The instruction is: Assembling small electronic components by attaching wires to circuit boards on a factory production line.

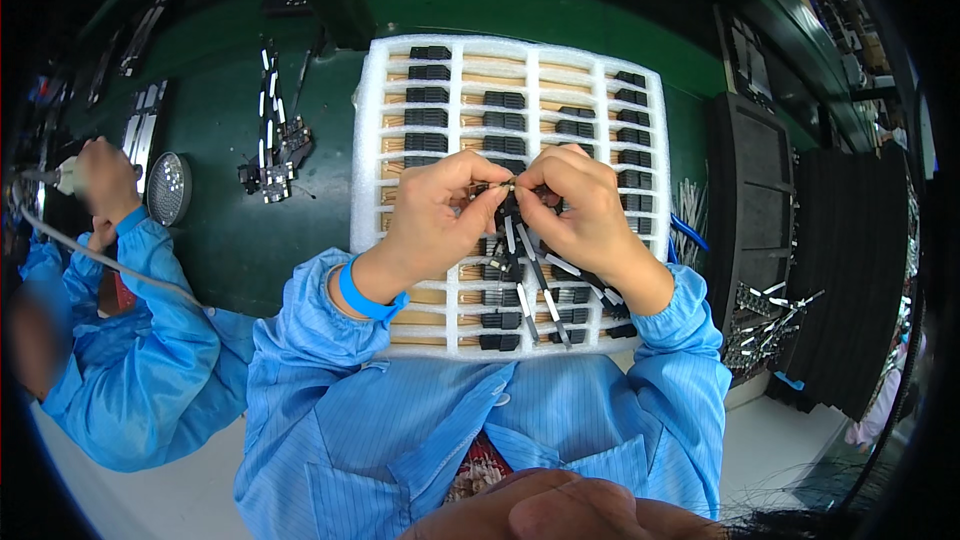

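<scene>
At the middle of the frame, the left hand (pixel 432 215) and right hand (pixel 578 208) meet fingertip to fingertip, both pinched on a small black connector (pixel 508 202) from which a bundle of thin black-and-white wires (pixel 535 285) trails down toward the lower right. It looks light, limp in the wires and stiff only at the plastic head, so the head seems the safest place to grip; the tiny ends seem easy to bend. Beneath lies a white foam tray (pixel 370 140) with slots of similar black parts. A wire harness (pixel 275 145) rests at upper left, and a neighbouring person's sleeve (pixel 140 340) fills the left.
</scene>
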The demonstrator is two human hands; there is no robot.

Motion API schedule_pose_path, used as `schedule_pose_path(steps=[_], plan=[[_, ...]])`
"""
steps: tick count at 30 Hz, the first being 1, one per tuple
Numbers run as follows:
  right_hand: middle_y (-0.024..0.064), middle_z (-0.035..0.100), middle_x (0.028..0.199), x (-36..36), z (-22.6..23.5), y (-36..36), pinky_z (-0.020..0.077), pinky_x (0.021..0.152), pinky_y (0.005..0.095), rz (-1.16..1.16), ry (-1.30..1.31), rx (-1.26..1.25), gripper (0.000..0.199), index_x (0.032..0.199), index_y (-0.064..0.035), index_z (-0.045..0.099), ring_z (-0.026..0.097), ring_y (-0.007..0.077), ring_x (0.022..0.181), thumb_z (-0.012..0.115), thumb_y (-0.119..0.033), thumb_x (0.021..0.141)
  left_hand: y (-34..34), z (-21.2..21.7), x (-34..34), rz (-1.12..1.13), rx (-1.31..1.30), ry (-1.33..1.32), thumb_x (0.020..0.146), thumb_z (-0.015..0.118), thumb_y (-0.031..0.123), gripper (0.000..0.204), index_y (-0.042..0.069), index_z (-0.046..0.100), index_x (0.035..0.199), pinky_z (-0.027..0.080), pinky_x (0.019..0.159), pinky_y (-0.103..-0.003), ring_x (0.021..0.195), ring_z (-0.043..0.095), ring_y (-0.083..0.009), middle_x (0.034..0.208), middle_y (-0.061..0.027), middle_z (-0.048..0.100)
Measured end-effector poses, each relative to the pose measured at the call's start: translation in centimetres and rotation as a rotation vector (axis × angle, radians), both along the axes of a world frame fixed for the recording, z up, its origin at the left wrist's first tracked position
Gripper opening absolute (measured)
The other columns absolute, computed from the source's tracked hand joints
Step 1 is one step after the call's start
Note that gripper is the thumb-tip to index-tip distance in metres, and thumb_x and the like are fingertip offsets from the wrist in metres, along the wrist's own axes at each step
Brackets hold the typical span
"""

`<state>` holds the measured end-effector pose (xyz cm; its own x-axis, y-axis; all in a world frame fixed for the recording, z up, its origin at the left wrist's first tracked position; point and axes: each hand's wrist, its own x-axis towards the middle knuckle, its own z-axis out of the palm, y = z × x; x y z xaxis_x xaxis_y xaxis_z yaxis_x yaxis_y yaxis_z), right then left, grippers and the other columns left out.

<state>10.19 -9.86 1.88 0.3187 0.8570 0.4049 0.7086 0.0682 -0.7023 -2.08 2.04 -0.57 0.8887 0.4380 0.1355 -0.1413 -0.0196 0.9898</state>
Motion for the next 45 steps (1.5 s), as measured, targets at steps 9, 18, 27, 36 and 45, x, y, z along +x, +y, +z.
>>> schedule_pose_path(steps=[9,18,27,36,45], plan=[[0.0093,0.058,0.065,1.3,0.9,-0.3,0.0444,0.055,0.0271,0.022,0.239,-0.128,0.012,0.075,-0.0005,0.058,0.058,0.0166,0.06,0.062,-0.011,0.072,1.1,0.9,0.6,-0.218,-0.373,0.027,0.08,0.056,-0.001,0.019,-0.001,0.051,0.099,0.042,0.046,-0.016,0.055,0.054,-0.0051,0.075,-0.004,0.058],[0.0025,0.059,0.07,2.5,1.8,-0.2,0.0439,0.059,0.0201,0.256,0.848,-0.366,0.01,0.084,0.0007,0.06,0.054,0.0068,0.062,0.058,-0.008,0.081,1.0,2.0,-0.1,-0.306,-0.379,0.086,0.079,0.057,0.0,0.034,0.001,0.044,0.111,0.04,0.045,-0.015,0.054,0.053,-0.0061,0.077,-0.0072,0.061],[0.0019,0.062,0.075,21.7,10.7,-5.4,0.0437,0.06,0.0191,-0.44,0.304,-0.231,0.011,0.086,-0.0065,0.06,0.055,0.0067,0.064,0.06,-0.014,0.078,1.8,0.8,0.3,-0.157,-0.501,-0.081,0.082,0.055,0.009,0.032,-0.001,0.043,0.11,0.04,0.046,-0.018,0.054,0.053,-0.0086,0.082,-0.0125,0.061],[0.0027,0.059,0.071,37.9,9.5,-10.8,0.0385,0.055,0.0228,-1.054,-0.086,-0.429,0.018,0.086,-0.0082,0.063,0.05,0.0112,0.059,0.062,-0.017,0.07,1.8,0.8,0.2,-0.14,-0.444,0.036,0.082,0.054,0.007,0.023,0.0,0.048,0.103,0.039,0.046,-0.018,0.053,0.052,-0.0077,0.078,-0.0111,0.062],[0.0146,0.064,0.075,43.3,4.8,-12.0,0.0488,0.064,0.0379,-1.514,-0.41,-0.194,0.017,0.075,-0.0083,0.067,0.063,0.0286,0.068,0.06,-0.023,0.07,2.0,0.8,0.4,-0.188,-0.466,0.109,0.083,0.053,0.005,0.022,0.0,0.05,0.103,0.04,0.048,-0.017,0.055,0.052,-0.0069,0.078,-0.0105,0.062]])
